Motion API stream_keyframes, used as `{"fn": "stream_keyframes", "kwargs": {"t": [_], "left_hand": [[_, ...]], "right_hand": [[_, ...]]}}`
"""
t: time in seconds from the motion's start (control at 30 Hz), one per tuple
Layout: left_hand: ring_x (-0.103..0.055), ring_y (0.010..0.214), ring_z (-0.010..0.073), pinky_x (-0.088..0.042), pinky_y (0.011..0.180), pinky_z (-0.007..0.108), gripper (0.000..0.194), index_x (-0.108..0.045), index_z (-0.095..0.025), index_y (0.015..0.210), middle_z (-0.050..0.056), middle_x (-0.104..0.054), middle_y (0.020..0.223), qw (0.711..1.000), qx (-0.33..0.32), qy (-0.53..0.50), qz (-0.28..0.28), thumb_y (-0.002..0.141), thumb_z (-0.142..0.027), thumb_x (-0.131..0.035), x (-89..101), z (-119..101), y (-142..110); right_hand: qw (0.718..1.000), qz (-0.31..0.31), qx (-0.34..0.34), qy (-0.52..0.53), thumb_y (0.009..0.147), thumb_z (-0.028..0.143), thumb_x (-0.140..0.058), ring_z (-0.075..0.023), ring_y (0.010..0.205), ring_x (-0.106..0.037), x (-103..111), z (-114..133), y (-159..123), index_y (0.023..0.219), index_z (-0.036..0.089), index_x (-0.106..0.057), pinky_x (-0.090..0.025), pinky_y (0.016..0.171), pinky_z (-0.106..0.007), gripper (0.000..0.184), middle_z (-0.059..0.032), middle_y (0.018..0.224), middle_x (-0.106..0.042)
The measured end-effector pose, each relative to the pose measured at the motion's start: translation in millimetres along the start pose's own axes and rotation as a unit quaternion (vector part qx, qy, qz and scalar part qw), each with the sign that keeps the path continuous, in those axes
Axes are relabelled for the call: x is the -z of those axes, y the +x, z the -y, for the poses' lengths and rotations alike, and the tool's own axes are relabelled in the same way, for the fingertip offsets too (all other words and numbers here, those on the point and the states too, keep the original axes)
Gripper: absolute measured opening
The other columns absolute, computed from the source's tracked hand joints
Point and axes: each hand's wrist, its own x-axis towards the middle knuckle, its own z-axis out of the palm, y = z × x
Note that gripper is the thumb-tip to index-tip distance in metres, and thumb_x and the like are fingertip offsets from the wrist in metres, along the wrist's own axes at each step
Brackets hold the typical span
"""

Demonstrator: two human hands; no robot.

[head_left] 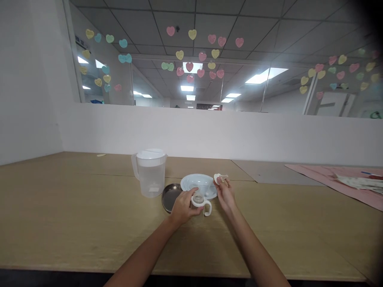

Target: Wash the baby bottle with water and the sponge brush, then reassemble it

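My left hand [183, 206] is wrapped round a small clear bottle [198, 199] with a white collar and a curved white handle on its right side. The bottle's mouth is uncovered and faces up. Off to the right, my right hand [225, 194] pinches a white lid [218, 178] with a short thin piece sticking out of it. Behind both hands lies a pale blue oval basin [191, 179], partly covered by them. A round dark metal dish [170, 195] sits just left of my left hand, which hides its right edge.
A translucent lidded pitcher [151, 175] stands behind the metal dish. On the right, a pink cloth [317, 175] lies with papers and a pen on it. A low white wall [209, 135] with glass above closes off the table's back.
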Motion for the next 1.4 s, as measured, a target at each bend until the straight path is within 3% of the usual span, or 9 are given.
{"fn": "stream_keyframes", "kwargs": {"t": [0.1,0.27,0.37,0.43,0.6,0.87,1.03,1.27,1.4], "left_hand": [[-0.055,0.095,0.0198,-0.043,0.084,0.032,0.057,-0.043,-0.018,0.117,0.008,-0.059,0.107,1.0,-0.005,0.002,-0.006,0.068,-0.04,-0.06,-1.6,1.7,-0.7],[-0.055,0.094,0.0196,-0.044,0.084,0.032,0.057,-0.043,-0.018,0.117,0.008,-0.059,0.107,1.0,-0.014,0.007,-0.012,0.067,-0.04,-0.06,-2.7,3.0,-0.8],[-0.055,0.094,0.0196,-0.044,0.083,0.032,0.056,-0.043,-0.018,0.117,0.007,-0.059,0.107,1.0,-0.013,0.008,-0.009,0.068,-0.04,-0.059,-2.4,3.0,-0.4],[-0.055,0.094,0.0196,-0.044,0.083,0.032,0.055,-0.044,-0.019,0.117,0.007,-0.059,0.107,1.0,-0.013,0.006,-0.007,0.068,-0.041,-0.059,-2.1,3.0,-0.2],[-0.055,0.095,0.0203,-0.044,0.083,0.033,0.055,-0.043,-0.018,0.116,0.008,-0.059,0.108,1.0,-0.016,0.009,-0.002,0.069,-0.042,-0.058,-1.3,2.4,0.0],[-0.054,0.097,0.0201,-0.043,0.085,0.034,0.055,-0.042,-0.018,0.117,0.008,-0.058,0.109,1.0,-0.009,0.003,0.006,0.069,-0.04,-0.058,0.7,0.1,0.2],[-0.054,0.097,0.0202,-0.043,0.085,0.034,0.055,-0.042,-0.018,0.118,0.008,-0.058,0.109,1.0,-0.004,0.004,0.009,0.07,-0.041,-0.057,-0.6,1.5,-0.1],[-0.054,0.097,0.0203,-0.043,0.085,0.034,0.054,-0.042,-0.018,0.117,0.009,-0.058,0.109,1.0,-0.007,0.004,0.008,0.07,-0.041,-0.056,-1.5,2.0,-0.3],[-0.055,0.098,0.02,-0.043,0.086,0.034,0.054,-0.042,-0.018,0.117,0.008,-0.058,0.109,1.0,-0.008,0.004,0.006,0.07,-0.04,-0.057,-0.4,0.9,0.0]], "right_hand": [[0.977,0.01,0.083,-0.196,0.056,0.026,-0.069,-0.0147,0.075,-0.058,1.0,-3.8,-2.1,0.091,0.019,-0.049,-0.047,0.071,-0.03,0.041,-0.0007,0.086,-0.059],[0.834,0.139,0.243,-0.476,0.065,0.026,-0.057,-0.02,0.085,-0.053,0.6,-2.4,-12.5,0.087,0.018,-0.053,-0.04,0.08,-0.035,0.025,-0.0056,0.089,-0.058],[0.763,0.208,0.241,-0.562,0.066,0.027,-0.057,-0.0206,0.084,-0.054,-0.8,-0.9,-18.7,0.085,0.018,-0.054,-0.037,0.081,-0.035,0.021,-0.0049,0.085,-0.06],[0.745,0.22,0.223,-0.589,0.067,0.031,-0.058,-0.0203,0.081,-0.055,-1.3,-1.1,-20.4,0.085,0.019,-0.055,-0.037,0.08,-0.035,0.022,-0.0043,0.082,-0.062],[0.795,0.189,0.162,-0.553,0.075,0.044,-0.05,-0.0193,0.074,-0.057,-1.4,-2.1,-19.4,0.093,0.019,-0.054,-0.041,0.069,-0.029,0.032,-0.0048,0.077,-0.063],[0.854,0.168,0.173,-0.461,0.074,0.047,-0.047,-0.0194,0.076,-0.057,-6.4,4.7,-19.9,0.089,0.015,-0.056,-0.043,0.07,-0.031,0.037,-0.0076,0.086,-0.062],[0.849,0.151,0.177,-0.474,0.07,0.049,-0.053,-0.0185,0.068,-0.055,-5.0,1.0,-19.1,0.075,0.017,-0.052,-0.042,0.065,-0.031,0.032,-0.0053,0.074,-0.061],[0.845,0.145,0.18,-0.482,0.069,0.048,-0.054,-0.0185,0.07,-0.056,-1.8,-4.5,-17.0,0.073,0.019,-0.049,-0.042,0.065,-0.03,0.03,-0.0043,0.075,-0.061],[0.84,0.128,0.19,-0.492,0.071,0.048,-0.052,-0.0156,0.061,-0.052,-3.4,-2.6,-19.1,0.068,0.02,-0.043,-0.04,0.059,-0.027,0.03,-0.0003,0.066,-0.057]]}}
